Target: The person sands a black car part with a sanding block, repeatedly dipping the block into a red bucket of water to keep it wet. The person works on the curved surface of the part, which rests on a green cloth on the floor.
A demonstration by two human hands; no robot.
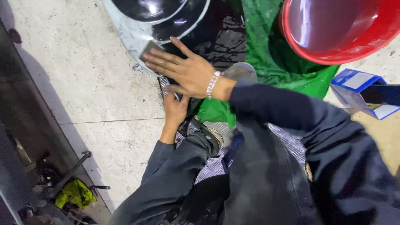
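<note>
A glossy black body panel [216,33] with a pale grey-blue edge lies wet on the floor in front of me. My right hand [185,73], with a beaded bracelet on the wrist, lies flat across it, fingers stretched out and pressing a small grey sanding pad [148,48] against the pale edge. Just below, my left hand [175,110] holds the panel's lower edge; the right hand partly hides its fingers. Both arms are in dark sleeves.
A red plastic basin [375,39] stands at the top right on a green cloth [266,50]. A blue and white carton [358,81] lies at the right. Diamond-pattern metal plate [214,164] is under my legs. A yellow-green rag [75,193] and a tool lie at the bottom left.
</note>
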